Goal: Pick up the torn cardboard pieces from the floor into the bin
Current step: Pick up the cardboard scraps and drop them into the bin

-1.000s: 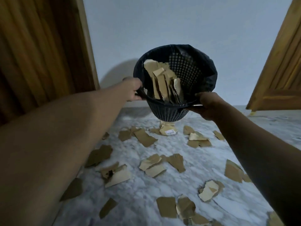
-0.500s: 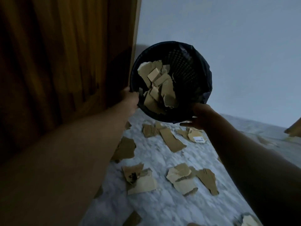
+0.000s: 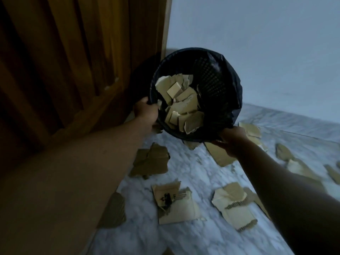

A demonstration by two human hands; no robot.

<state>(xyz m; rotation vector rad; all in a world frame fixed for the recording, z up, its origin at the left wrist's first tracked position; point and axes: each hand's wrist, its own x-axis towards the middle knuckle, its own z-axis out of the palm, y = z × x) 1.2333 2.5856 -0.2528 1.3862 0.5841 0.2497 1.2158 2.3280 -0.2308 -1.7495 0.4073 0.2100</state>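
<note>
A black mesh bin (image 3: pixel 217 83) with a black liner hangs in the air, tilted with its mouth toward me. Several torn cardboard pieces (image 3: pixel 181 100) lie inside it. My left hand (image 3: pixel 146 111) grips the rim on the left. My right hand (image 3: pixel 233 140) grips the lower right rim. More torn cardboard pieces lie on the marble floor below: one large brown piece (image 3: pixel 151 161), one printed piece (image 3: pixel 174 205) and a pale pair (image 3: pixel 234 205).
A wooden door (image 3: pixel 77 67) fills the left side, close to the bin. A pale wall (image 3: pixel 266 52) stands behind. The white marble floor (image 3: pixel 193 172) runs right, with further cardboard scraps (image 3: pixel 294 164) scattered there.
The bin, held by both hands, has moved left toward the wooden door and tipped more toward me. The view has swung left and down.
</note>
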